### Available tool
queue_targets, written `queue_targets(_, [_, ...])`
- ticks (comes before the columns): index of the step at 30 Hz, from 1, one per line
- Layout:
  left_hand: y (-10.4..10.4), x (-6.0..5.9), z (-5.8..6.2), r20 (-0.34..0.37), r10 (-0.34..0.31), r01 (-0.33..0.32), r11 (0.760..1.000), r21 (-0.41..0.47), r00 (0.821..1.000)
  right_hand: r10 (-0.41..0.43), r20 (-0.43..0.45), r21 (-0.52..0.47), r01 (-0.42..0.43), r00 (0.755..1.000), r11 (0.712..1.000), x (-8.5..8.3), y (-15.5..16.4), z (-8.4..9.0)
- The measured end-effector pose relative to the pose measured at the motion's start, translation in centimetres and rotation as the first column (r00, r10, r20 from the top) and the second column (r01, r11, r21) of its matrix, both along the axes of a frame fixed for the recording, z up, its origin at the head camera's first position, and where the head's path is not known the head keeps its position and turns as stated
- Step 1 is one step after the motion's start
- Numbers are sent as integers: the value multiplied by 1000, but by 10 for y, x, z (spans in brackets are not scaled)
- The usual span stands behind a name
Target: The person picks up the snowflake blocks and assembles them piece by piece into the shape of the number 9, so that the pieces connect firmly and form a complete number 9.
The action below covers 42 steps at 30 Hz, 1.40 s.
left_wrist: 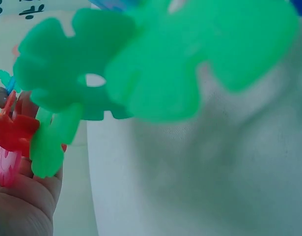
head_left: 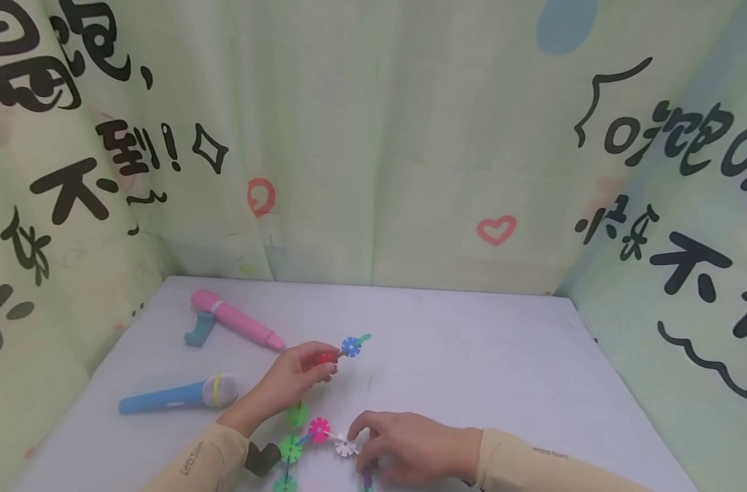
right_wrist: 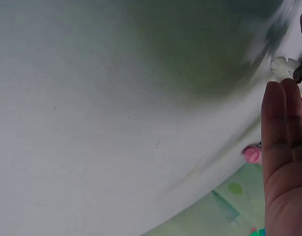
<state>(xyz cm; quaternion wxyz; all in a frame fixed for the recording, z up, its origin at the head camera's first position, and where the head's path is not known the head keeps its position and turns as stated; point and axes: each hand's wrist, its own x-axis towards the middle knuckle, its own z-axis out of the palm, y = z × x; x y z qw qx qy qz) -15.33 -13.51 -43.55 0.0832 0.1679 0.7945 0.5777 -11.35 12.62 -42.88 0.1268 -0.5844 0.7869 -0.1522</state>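
Your left hand pinches a red snowflake piece between thumb and curled fingertips; the left wrist view shows that red piece pressed against the fingers, with large blurred green pieces right in front of the lens. Just past the fingertips a blue snowflake piece joins the red one, with a green piece on its far side. Your right hand lies knuckles-up on the white surface, fingers curled around a white snowflake piece; in the right wrist view the white piece sits at the fingertips, though the grip itself is hard to read there. Touching the white piece on the side toward your left arm is a pink snowflake piece, and beyond it more green pieces run in a chain between your two forearms. A purple piece peeks out under the right hand. Well apart, off the outer side of your left hand, lie a blue toy microphone and, farther from you, a pink toy microphone with a small teal stand touching it. Printed curtain encloses the surface.
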Motion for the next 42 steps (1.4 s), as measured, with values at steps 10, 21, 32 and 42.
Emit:
queue_targets(10, [0, 1, 1, 26, 36, -36, 999, -35, 999, 84, -265, -34, -97, 960, 995, 1, -1, -14])
queue_targets(21, [-2, 0, 2, 35, 45, -43, 998, -34, 998, 91, -248, -14, -98, 964, 995, 0, -2, -11])
queue_targets(32, [-10, 2, 7, 98, 70, -69, 998, -14, 993, 51, -62, -100, -57, 997, 993, -5, 3, -6])
queue_targets(42, [-17, 0, 4, 102, 125, -126, 992, 7, 987, -2, 171, -322, 57, 985, 945, -12, 12, 0])
